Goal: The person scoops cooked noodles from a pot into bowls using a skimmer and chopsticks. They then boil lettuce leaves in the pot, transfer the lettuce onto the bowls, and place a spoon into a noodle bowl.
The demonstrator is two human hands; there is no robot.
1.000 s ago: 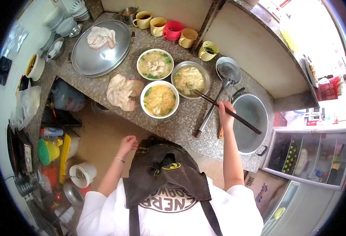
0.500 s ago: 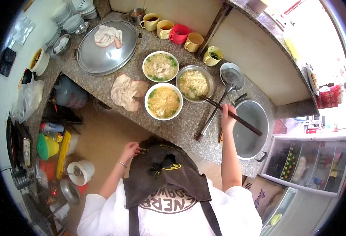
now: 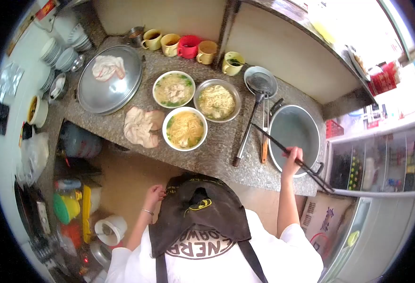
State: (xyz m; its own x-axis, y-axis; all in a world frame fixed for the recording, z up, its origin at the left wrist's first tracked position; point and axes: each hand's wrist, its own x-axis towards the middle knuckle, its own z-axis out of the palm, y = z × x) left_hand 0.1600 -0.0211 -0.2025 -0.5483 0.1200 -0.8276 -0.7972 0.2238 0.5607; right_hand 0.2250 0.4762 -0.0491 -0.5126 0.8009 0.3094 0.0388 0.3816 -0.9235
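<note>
My right grip pinches the chopsticks over the pot's near-left side. Swinging their tips low could knock the orange-handled tool, left of the pot, along the bench. Farther left, my left grip curls; I cannot tell whether it's empty.

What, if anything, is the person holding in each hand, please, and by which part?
The right hand holds the long dark chopsticks around mid-length. Nothing can be seen held in the loosely curled left hand.
</note>
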